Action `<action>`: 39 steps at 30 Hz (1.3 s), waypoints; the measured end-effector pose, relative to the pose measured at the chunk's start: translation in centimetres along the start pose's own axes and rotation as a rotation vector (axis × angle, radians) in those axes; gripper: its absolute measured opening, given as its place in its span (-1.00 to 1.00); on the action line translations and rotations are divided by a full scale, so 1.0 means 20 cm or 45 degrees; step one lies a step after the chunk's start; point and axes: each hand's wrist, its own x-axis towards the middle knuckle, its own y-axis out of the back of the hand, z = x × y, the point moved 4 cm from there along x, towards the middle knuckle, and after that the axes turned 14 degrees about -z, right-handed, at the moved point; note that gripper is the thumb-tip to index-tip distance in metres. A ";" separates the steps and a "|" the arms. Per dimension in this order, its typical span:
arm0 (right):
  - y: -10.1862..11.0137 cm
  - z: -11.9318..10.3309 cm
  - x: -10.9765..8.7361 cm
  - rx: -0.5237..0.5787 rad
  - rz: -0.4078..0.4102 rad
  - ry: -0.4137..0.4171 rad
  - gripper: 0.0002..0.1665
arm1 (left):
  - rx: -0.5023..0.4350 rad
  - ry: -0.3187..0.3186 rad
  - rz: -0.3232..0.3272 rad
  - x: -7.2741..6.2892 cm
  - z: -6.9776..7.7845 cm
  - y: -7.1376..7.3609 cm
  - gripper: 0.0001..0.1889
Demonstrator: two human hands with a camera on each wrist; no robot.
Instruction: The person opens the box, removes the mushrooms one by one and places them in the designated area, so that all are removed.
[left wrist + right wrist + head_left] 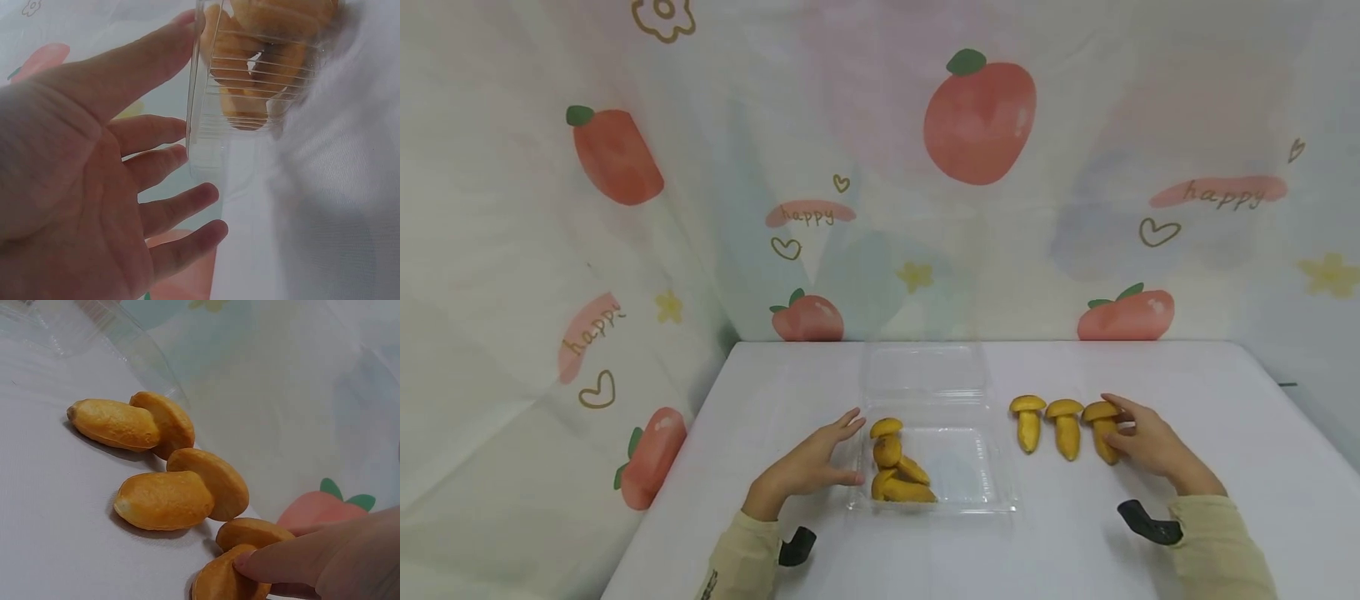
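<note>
A clear plastic clamshell box point(970, 467) lies with its lid folded back. Several yellow-brown mushrooms point(906, 490) are piled along its left side. My left hand point(808, 462) is at the box's left wall, fingers spread; in the left wrist view its thumb and fingertips point(203, 197) lie close against that wall. To the right of the box, three mushrooms stand in a row, caps away from me: a left one point(1028, 423), a middle one point(1066, 429) and a right one point(1101, 425). My right hand point(1150, 442) holds the right mushroom, thumb on its stem and fingers by its cap.
The open lid point(925, 371) reaches toward the table's back edge. A printed cloth point(865, 125) hangs behind and at the left of the white table point(1052, 542). Black curved pieces point(1150, 523) stick out near both sleeves.
</note>
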 end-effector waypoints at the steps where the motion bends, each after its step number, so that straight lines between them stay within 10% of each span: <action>1: 0.00 0.00 0.00 0.003 -0.003 0.001 -0.21 | 0.005 0.002 0.002 0.00 0.00 0.00 -0.08; 17: 0.03 0.02 -0.05 0.005 -0.130 -0.237 0.11 | 0.004 0.022 -0.010 0.00 0.00 -0.02 -0.08; 39: 0.11 -0.21 -0.11 -0.038 0.155 -0.117 -0.01 | -0.003 0.007 -0.006 -0.01 0.04 0.02 -0.09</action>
